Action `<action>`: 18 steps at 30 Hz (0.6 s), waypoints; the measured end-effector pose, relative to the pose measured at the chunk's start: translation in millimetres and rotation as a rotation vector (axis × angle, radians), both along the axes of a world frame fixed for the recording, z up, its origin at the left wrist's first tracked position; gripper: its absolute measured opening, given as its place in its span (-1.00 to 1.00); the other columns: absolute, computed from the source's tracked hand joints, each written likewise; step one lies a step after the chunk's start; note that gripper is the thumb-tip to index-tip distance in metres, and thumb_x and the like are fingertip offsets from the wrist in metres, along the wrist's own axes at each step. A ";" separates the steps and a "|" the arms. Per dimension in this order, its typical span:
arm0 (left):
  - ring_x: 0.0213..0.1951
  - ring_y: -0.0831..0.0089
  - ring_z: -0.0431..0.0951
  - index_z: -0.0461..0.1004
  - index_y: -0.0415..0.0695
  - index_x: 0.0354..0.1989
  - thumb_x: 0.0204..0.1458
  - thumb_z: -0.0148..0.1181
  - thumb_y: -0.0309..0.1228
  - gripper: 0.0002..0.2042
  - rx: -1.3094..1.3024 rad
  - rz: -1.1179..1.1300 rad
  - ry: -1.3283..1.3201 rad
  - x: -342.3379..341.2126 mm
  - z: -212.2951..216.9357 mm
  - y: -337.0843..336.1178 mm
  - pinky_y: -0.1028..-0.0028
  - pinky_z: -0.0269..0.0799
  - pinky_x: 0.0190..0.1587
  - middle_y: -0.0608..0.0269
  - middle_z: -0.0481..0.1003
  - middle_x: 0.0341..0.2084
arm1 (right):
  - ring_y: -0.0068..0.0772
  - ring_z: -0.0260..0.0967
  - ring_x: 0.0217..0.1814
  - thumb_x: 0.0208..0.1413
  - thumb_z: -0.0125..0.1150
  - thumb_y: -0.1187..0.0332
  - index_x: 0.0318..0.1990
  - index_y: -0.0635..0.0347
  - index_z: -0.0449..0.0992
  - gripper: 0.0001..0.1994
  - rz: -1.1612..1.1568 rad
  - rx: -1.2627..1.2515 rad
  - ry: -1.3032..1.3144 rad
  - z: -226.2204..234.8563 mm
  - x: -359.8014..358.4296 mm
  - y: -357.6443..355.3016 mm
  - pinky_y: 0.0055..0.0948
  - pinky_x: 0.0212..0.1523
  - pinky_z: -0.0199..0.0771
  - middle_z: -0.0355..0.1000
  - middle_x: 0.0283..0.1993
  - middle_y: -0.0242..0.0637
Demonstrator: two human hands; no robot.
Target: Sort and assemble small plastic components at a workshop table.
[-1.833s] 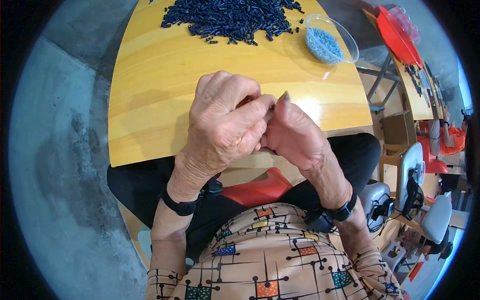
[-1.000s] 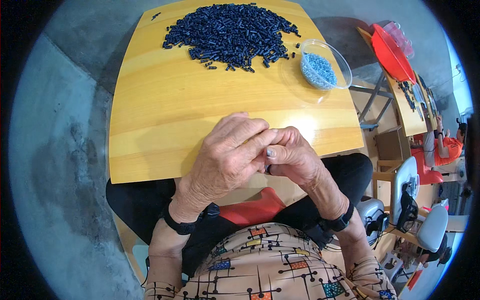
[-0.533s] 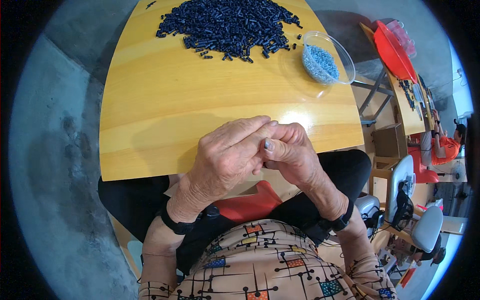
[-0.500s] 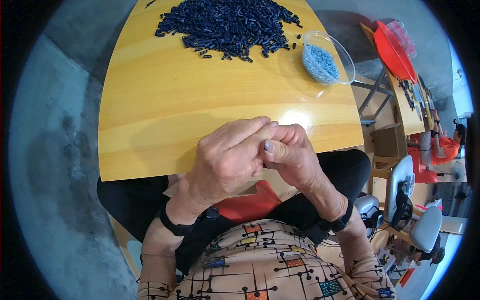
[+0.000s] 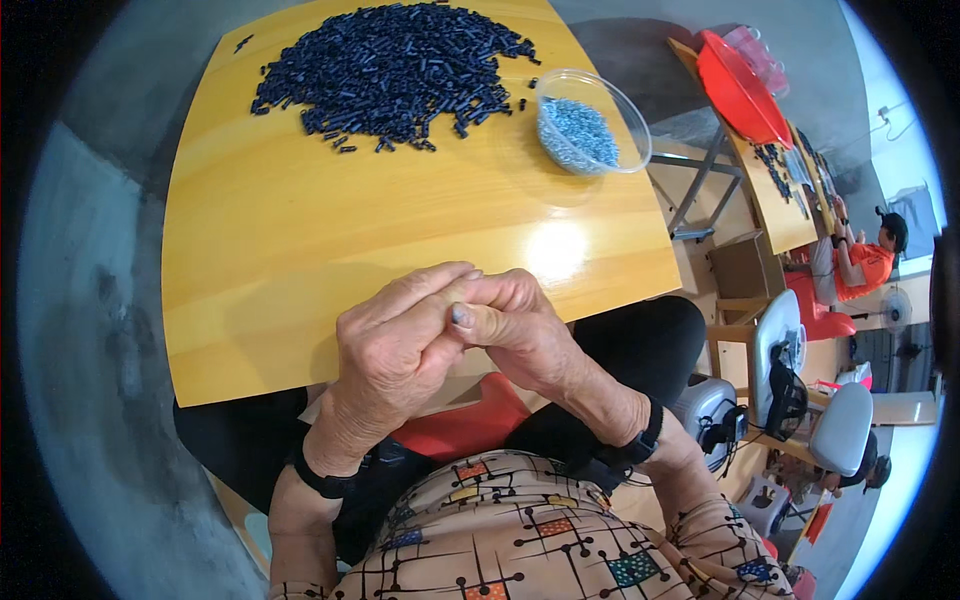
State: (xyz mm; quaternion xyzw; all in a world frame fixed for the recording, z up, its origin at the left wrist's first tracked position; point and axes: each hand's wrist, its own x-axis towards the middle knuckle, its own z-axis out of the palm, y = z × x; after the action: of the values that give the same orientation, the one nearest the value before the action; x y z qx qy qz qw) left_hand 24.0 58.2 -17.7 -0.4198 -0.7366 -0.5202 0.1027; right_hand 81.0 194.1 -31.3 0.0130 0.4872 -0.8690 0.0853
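Close to the table's near edge, my left hand [image 5: 395, 335] and my right hand [image 5: 515, 325] meet with fingers curled together. Whatever they pinch, if anything, is hidden behind the fingers. A dark mark shows on my right thumb's nail. Beyond them, a wide heap of small dark blue-black tubular pieces [image 5: 390, 70] covers the far part of the yellow wooden table [image 5: 330, 210]. To the right of the heap stands a round clear plastic bowl [image 5: 632, 135], partly filled with small shiny silvery-blue pieces [image 5: 580, 135].
A few dark pieces [image 5: 243, 43] lie apart at the far left. Off to the right, a second table [image 5: 790, 225] carries a red basin [image 5: 740, 90]. A person in an orange top [image 5: 868, 270] sits there. Grey-seated chairs [image 5: 842, 428] and a cardboard box [image 5: 745, 272] stand at right.
The view has turned, so the table, heap and bowl appear shifted left and lower. My hands stay together, their fingers almost unchanged.
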 end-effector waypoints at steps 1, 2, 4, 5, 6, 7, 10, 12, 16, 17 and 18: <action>-0.41 0.34 0.57 0.51 -0.29 -0.33 -0.21 0.13 -0.65 -0.80 0.000 -0.009 0.002 0.5 0.1 0.7 0.51 0.49 -0.39 0.04 0.52 -0.34 | -0.61 0.32 -0.45 0.06 0.14 0.27 -0.35 0.29 0.52 -0.78 0.005 0.004 -0.003 1.8 -0.9 -0.5 -0.60 -0.40 0.35 0.43 -0.48 -0.33; -0.43 0.37 0.56 0.51 -0.29 -0.33 -0.18 0.12 -0.64 -0.81 -0.009 0.009 -0.066 1.1 0.3 1.4 0.52 0.49 -0.41 0.04 0.52 -0.33 | -0.61 0.32 -0.45 0.06 0.14 0.27 -0.35 0.29 0.52 -0.78 -0.003 0.004 -0.001 5.2 -2.3 1.2 -0.60 -0.40 0.35 0.43 -0.48 -0.33; -0.46 0.39 0.56 0.51 -0.29 -0.32 -0.15 0.11 -0.63 -0.83 -0.020 0.020 -0.131 0.7 0.9 1.5 0.54 0.49 -0.43 0.05 0.52 -0.33 | -0.58 0.33 -0.48 0.06 0.13 0.24 -0.35 0.29 0.52 -0.76 0.040 0.041 -0.085 11.6 -4.5 3.4 -0.59 -0.41 0.36 0.44 -0.49 -0.32; -0.49 0.42 0.55 0.51 -0.30 -0.32 -0.13 0.10 -0.63 -0.83 -0.025 0.010 -0.095 -0.2 0.7 1.5 0.54 0.48 -0.44 0.05 0.52 -0.33 | -0.58 0.33 -0.48 0.06 0.13 0.24 -0.35 0.29 0.52 -0.76 0.033 0.040 -0.083 10.3 -2.8 3.3 -0.59 -0.41 0.36 0.44 -0.49 -0.32; -0.52 0.44 0.54 0.51 -0.31 -0.32 -0.12 0.09 -0.63 -0.84 -0.026 0.000 -0.057 -1.1 1.2 3.2 0.54 0.48 -0.46 0.06 0.52 -0.33 | -0.57 0.34 -0.49 0.06 0.13 0.23 -0.37 0.29 0.52 -0.75 0.031 0.000 -0.082 8.2 -1.8 4.5 -0.58 -0.41 0.37 0.44 -0.50 -0.31; -0.52 0.44 0.54 0.51 -0.31 -0.32 -0.12 0.09 -0.63 -0.84 -0.024 -0.007 -0.052 -0.1 1.7 4.5 0.54 0.48 -0.46 0.06 0.52 -0.33 | -0.55 0.34 -0.49 0.06 0.13 0.23 -0.38 0.29 0.52 -0.74 0.028 -0.039 -0.082 6.9 -0.8 5.3 -0.57 -0.41 0.37 0.44 -0.51 -0.30; -0.54 0.46 0.53 0.51 -0.31 -0.33 -0.12 0.09 -0.64 -0.84 -0.013 -0.021 -0.146 5.5 4.5 8.2 0.54 0.47 -0.49 0.06 0.52 -0.34 | -0.55 0.34 -0.49 0.06 0.14 0.23 -0.42 0.28 0.53 -0.75 0.010 -0.086 -0.085 7.5 2.0 6.5 -0.57 -0.41 0.35 0.44 -0.53 -0.30; -0.47 0.32 0.55 0.51 -0.31 -0.38 -0.21 0.13 -0.67 -0.84 -0.014 0.002 -0.089 6.6 9.6 11.3 0.50 0.47 -0.47 0.06 0.51 -0.40 | -0.56 0.33 -0.49 0.06 0.14 0.24 -0.44 0.27 0.53 -0.76 -0.012 -0.081 -0.071 8.0 4.1 7.6 -0.56 -0.41 0.35 0.43 -0.54 -0.30; -0.47 0.33 0.55 0.51 -0.31 -0.38 -0.23 0.11 -0.68 -0.82 -0.037 -0.018 -0.156 10.6 16.0 17.8 0.50 0.47 -0.48 0.05 0.51 -0.39 | -0.58 0.32 -0.50 0.06 0.13 0.28 -0.46 0.24 0.53 -0.79 -0.073 -0.085 -0.050 10.5 9.4 10.3 -0.56 -0.40 0.33 0.43 -0.55 -0.33; -0.46 0.32 0.55 0.51 -0.30 -0.37 -0.23 0.11 -0.69 -0.81 -0.036 -0.016 -0.122 10.8 16.2 20.2 0.49 0.47 -0.46 0.05 0.51 -0.39 | -0.61 0.31 -0.50 0.08 0.11 0.25 -0.42 0.24 0.52 -0.77 -0.085 -0.064 -0.050 10.2 11.4 10.9 -0.59 -0.41 0.33 0.42 -0.54 -0.36; -0.44 0.31 0.56 0.51 -0.30 -0.37 -0.24 0.11 -0.69 -0.80 -0.041 -0.009 -0.088 10.8 16.2 22.2 0.48 0.48 -0.44 0.04 0.52 -0.39 | -0.61 0.31 -0.50 0.08 0.11 0.25 -0.42 0.24 0.52 -0.77 -0.098 -0.066 -0.043 11.7 14.2 12.7 -0.59 -0.41 0.33 0.42 -0.54 -0.36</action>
State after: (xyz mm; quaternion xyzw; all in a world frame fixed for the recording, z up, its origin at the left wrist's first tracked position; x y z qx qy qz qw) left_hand 34.8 80.4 -1.6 -0.4021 -0.7490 -0.5233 0.0593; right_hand 95.2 206.9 -19.7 0.0526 0.4552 -0.8872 0.0535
